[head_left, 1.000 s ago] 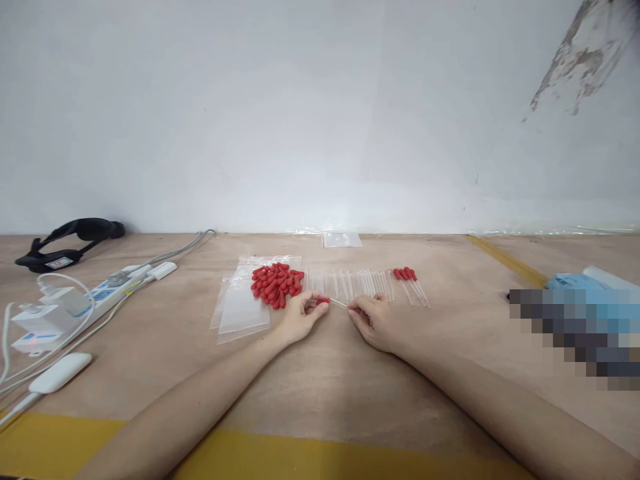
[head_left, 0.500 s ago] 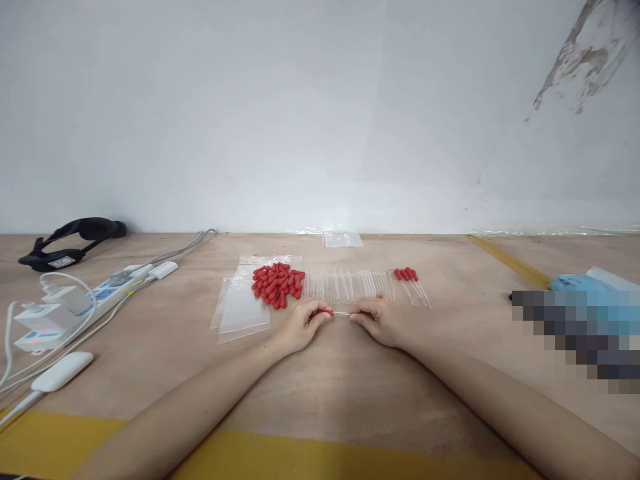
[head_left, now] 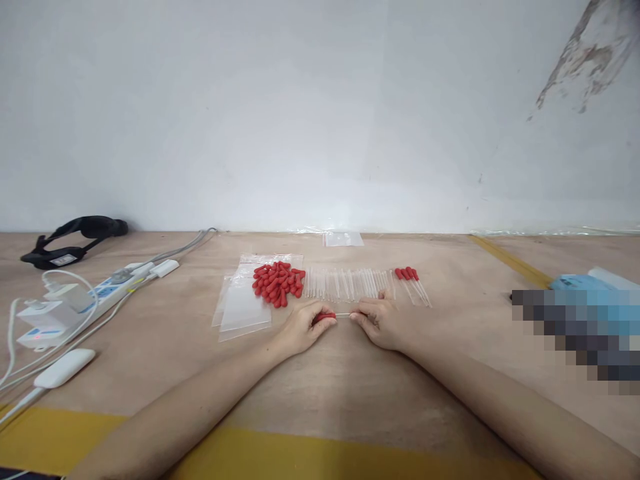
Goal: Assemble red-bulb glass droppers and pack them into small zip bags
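Between the left hand (head_left: 306,328) and the right hand (head_left: 376,325): one red bulb (head_left: 328,316), with a thin tube (head_left: 343,315) running roughly level from its right end; how deep the tube sits is hidden.
Left hand: thumb and fingers pinch the red bulb, covering much of it.
Right hand: thumb and fingertips grip the thin tube toward its other end.
Red bulb feel: looks light, soft and rubbery, likely to give under a squeeze; best taken by its body.
Thin tube feel: probably light and slick; glass or plastic, I cannot tell. A hold close to the bulb should strain it least.
Just beyond both hands: a row of loose tubes (head_left: 345,284) on the counter (head_left: 310,407).
Past the right hand, to its right: a few red-topped tubes (head_left: 413,285), tops pointing away.
Past the left hand, to its left: flat plastic bags (head_left: 245,311), overlapping, a pile of bulbs (head_left: 277,285) heaped on them; anything inside the bags cannot be made out.
Farther beyond the hands: a small packet (head_left: 343,239), contents unreadable.
Well left of the left hand: a power strip (head_left: 107,291).
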Available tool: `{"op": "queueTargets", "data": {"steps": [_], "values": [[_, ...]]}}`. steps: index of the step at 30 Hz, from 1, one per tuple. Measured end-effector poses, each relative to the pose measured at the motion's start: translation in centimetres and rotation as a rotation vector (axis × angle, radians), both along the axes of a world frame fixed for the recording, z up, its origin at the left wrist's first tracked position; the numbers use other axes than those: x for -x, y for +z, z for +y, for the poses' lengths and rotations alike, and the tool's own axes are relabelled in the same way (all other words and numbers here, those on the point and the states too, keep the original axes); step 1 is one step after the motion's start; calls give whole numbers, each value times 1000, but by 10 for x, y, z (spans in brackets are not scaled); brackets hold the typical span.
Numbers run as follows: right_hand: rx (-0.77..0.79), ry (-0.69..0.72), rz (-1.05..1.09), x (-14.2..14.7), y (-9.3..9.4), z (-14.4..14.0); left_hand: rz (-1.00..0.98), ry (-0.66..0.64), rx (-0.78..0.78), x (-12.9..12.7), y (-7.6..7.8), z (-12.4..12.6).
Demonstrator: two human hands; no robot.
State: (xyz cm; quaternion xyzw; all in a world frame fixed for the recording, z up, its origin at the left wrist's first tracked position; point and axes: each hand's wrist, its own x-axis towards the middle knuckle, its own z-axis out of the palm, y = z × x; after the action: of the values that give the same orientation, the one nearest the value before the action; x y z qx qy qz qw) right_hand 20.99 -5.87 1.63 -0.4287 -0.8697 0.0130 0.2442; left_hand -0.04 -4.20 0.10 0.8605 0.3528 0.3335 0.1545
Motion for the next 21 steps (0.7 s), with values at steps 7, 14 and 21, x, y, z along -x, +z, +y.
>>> {"op": "queueTargets", "data": {"steps": [7, 14, 21], "values": [[13, 16, -73, 4, -5, 3, 65, -49, -62, -1, -2, -2], [36, 4, -72, 7, -13, 5, 128, -82, -72, 0, 1, -1], [126, 93, -86, -1, 7, 9, 63, -26, -64, 4, 7, 4]]}}
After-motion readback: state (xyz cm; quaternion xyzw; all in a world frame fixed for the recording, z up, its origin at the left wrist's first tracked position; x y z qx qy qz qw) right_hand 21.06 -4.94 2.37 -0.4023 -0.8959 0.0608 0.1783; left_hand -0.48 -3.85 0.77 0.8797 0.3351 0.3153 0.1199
